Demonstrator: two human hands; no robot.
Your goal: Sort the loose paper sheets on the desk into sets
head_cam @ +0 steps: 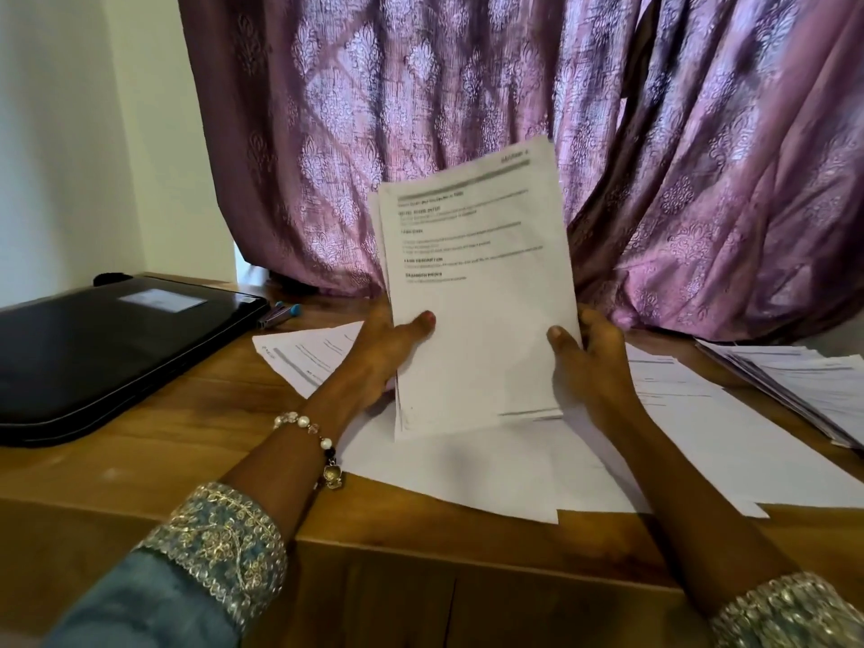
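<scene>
We look down at a wooden desk (140,470) whose near edge runs across the lower part of the view, with a dark drop below it. A purple patterned curtain (467,86) hangs close behind the desk's far edge, closing off the back. On the left a black laptop (107,348) lies shut, taking up most of that side, and just past its far corner sits a small stapler (279,314). Loose sheets (491,470) cover the middle of the desk and reach almost to the near edge; one more sheet (304,353) lies angled toward the laptop, and a fanned pile (809,385) runs off the right edge. Bare wood shows mainly between the laptop and the sheets. We hold a stack (472,282) of printed pages upright above the middle sheets, its long axis running up and down and leaning slightly right, the printed heading at the top and the text facing us. Our left hand (378,362) grips the stack's lower left edge, thumb pressed flat on the front page and fingers curled behind. Our right hand (589,362) grips the lower right edge the same way, thumb in front, fingers behind. A beaded bracelet (311,437) circles the left wrist, and embroidered cuffs (219,544) edge both sleeves.
</scene>
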